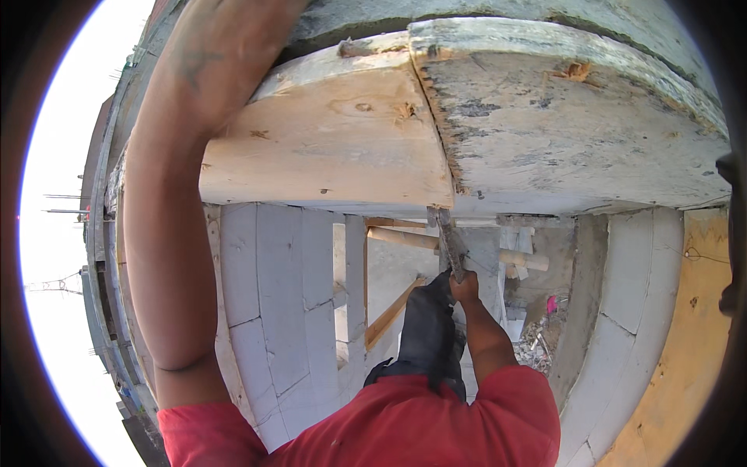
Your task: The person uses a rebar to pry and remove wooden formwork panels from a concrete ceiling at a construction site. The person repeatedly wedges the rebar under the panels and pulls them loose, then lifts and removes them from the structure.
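My right hand [464,286] grips the handle of a hammer [450,243]. The hammer's head touches the lower edge of the boards, right where a pale fresh wooden board [334,140] meets a weathered grey board smeared with concrete [576,124]. My left arm [167,233] reaches up along the left side and passes over the pale board. Its hand is cut off by the top edge of the picture. Both arms come out of red sleeves [436,420].
A wall of white blocks [272,296] stands below the boards. Wooden props [398,237] cross the gap behind the hammer, and rubble [537,342] lies beyond. A yellow plywood panel [692,335] is at the right. Dark fabric [428,331] hangs under my right hand.
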Demonstrator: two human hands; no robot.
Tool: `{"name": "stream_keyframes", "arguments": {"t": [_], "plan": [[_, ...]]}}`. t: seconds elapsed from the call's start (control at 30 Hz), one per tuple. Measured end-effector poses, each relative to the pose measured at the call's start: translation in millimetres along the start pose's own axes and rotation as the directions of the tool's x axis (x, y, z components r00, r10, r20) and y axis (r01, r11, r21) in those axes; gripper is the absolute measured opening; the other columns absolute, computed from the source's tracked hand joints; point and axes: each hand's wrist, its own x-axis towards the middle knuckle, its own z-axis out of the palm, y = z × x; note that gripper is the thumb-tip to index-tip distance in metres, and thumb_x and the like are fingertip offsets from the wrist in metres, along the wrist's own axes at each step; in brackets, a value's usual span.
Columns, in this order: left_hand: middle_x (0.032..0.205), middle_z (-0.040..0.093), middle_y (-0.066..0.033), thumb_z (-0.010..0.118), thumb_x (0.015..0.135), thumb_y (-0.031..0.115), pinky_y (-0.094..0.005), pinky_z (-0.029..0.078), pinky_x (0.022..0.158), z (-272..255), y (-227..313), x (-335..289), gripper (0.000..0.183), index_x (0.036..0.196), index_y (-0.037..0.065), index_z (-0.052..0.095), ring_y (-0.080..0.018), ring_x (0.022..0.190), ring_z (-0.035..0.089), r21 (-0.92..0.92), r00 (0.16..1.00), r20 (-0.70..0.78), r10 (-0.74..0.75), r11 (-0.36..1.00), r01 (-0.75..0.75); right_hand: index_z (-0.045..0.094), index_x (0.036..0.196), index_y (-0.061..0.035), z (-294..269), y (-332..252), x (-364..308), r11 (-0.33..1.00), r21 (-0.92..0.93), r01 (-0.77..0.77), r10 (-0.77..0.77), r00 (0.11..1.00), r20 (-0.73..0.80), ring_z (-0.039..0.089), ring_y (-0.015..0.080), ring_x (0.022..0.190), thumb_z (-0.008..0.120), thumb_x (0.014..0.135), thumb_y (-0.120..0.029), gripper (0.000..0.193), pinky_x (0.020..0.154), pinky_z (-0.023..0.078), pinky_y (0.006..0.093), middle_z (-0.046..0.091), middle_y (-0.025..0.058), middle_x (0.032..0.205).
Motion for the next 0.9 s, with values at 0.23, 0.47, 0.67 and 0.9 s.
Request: {"name": "stream_keyframes", "arguments": {"t": [0.23,0.47,0.67,0.9], "plan": [[0.129,0.051,-0.0329,0.051,0.088,0.064,-0.0443,0.041,0.101,18.2,21.6,10.3,0.083,0.137,-0.003,0.047,-0.0401,0.120,0.053,-0.224,0.970,0.118,-0.211,0.946,0.233,0.069,0.090,-0.0052,33.1,41.7,42.5,0.992,-0.080,0.098,-0.094,0.994,0.052,0.063,0.0420,0.084,0.065,0.074,-0.021,0.023,0.075,0.050,0.0481,0.066,0.0225,0.085],[0.119,0.061,-0.0241,0.044,0.093,0.062,-0.0401,0.042,0.097,9.3,12.4,11.5,0.077,0.129,-0.006,0.053,-0.0293,0.110,0.059,-0.168,0.996,0.076,-0.036,0.985,0.048,0.070,0.100,-0.0087,24.3,11.3,19.5,0.978,-0.066,-0.196,0.205,0.952,0.225,0.065,0.0356,0.091,0.068,0.076,-0.030,0.033,0.079,0.051,0.0456,0.068,0.0190,0.095],[0.105,0.065,-0.0225,0.045,0.090,0.067,-0.0404,0.043,0.091,-3.9,6.2,10.2,0.080,0.117,-0.007,0.062,-0.0289,0.102,0.059,-0.062,0.975,0.216,-0.044,0.996,0.059,0.069,0.082,-0.0014,-40.5,-74.5,-32.7,0.987,0.084,-0.139,0.140,0.990,-0.010,0.067,0.0344,0.068,0.068,0.077,-0.029,0.028,0.065,0.051,0.0418,0.066,0.0182,0.069],[0.101,0.066,-0.0227,0.043,0.090,0.068,-0.0401,0.045,0.086,-8.5,-2.5,28.5,0.080,0.115,-0.006,0.063,-0.0281,0.099,0.061,-0.006,0.934,0.310,-0.178,0.982,0.189,0.058,0.066,0.0022,-44.2,-71.9,10.1,0.998,0.059,0.034,-0.018,0.966,-0.257,0.057,0.0312,0.047,0.062,0.074,-0.015,0.019,0.051,0.043,0.0413,0.053,0.0190,0.053]]}}
